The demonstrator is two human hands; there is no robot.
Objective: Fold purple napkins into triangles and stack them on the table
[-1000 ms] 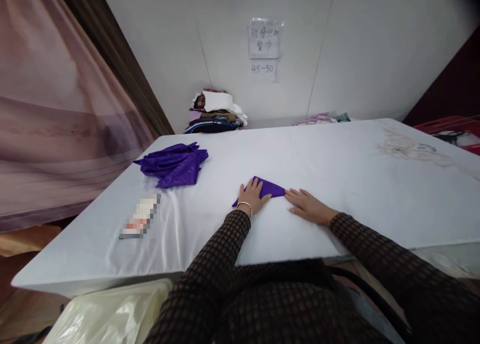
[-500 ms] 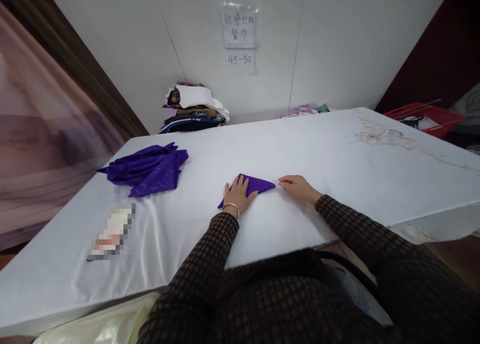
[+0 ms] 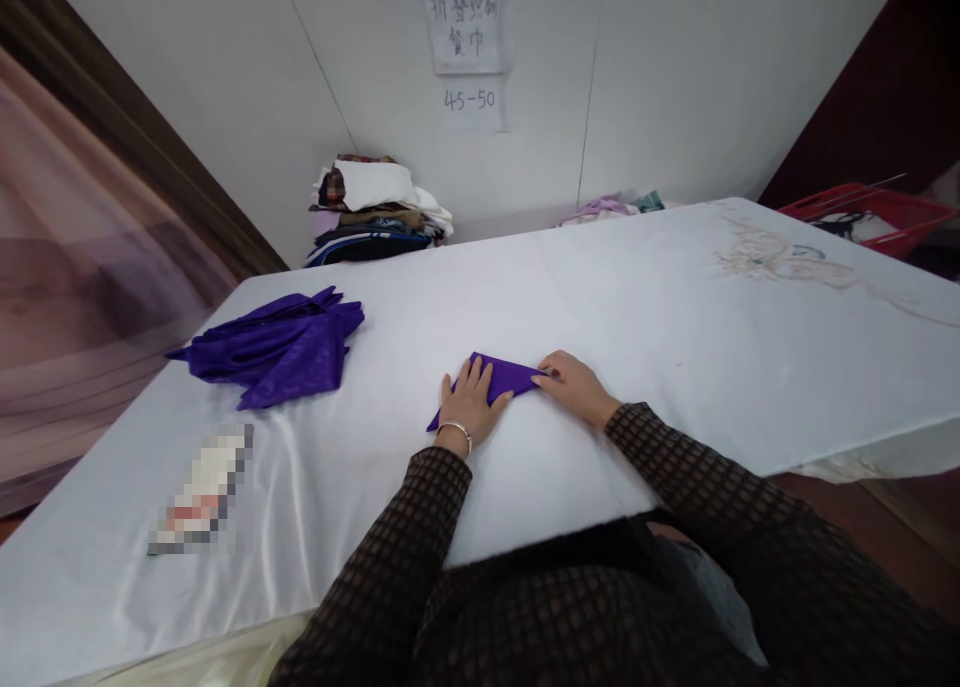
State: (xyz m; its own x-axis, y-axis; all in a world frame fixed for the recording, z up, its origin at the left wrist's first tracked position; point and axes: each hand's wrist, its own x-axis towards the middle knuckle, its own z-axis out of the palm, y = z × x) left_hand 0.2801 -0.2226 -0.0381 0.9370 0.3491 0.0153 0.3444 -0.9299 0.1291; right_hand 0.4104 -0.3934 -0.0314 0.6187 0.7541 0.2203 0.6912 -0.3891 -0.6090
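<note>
1. Change from the earlier frame: the right hand (image 3: 574, 385) has closed the small gap to the right tip of the folded purple cloth (image 3: 510, 375); the left hand (image 3: 470, 404) remains on the cloth.
2. Governing relation: the cloth lies to the left of the right-hand grip. Its long axis runs roughly left to right across the person's front, the right tip slightly farther from the body. The right hand is nearer that tip; the left hand covers the opposite part.
3. Grip state: right thumb and fingers pinched together on the tip; left hand flat, fingers spread, pressing from above, not grasping.
4. Cloth: smooth, thin fabric, folded to a flat, roughly triangular form with crisp edges.
5. Support: table (image 3: 622, 297) under a white, satiny cover, wrinkled at left.
6. Adjacent, at left: a loose heap of purple cloths (image 3: 285, 347), faintly sheened, pointed corners protruding.
</note>
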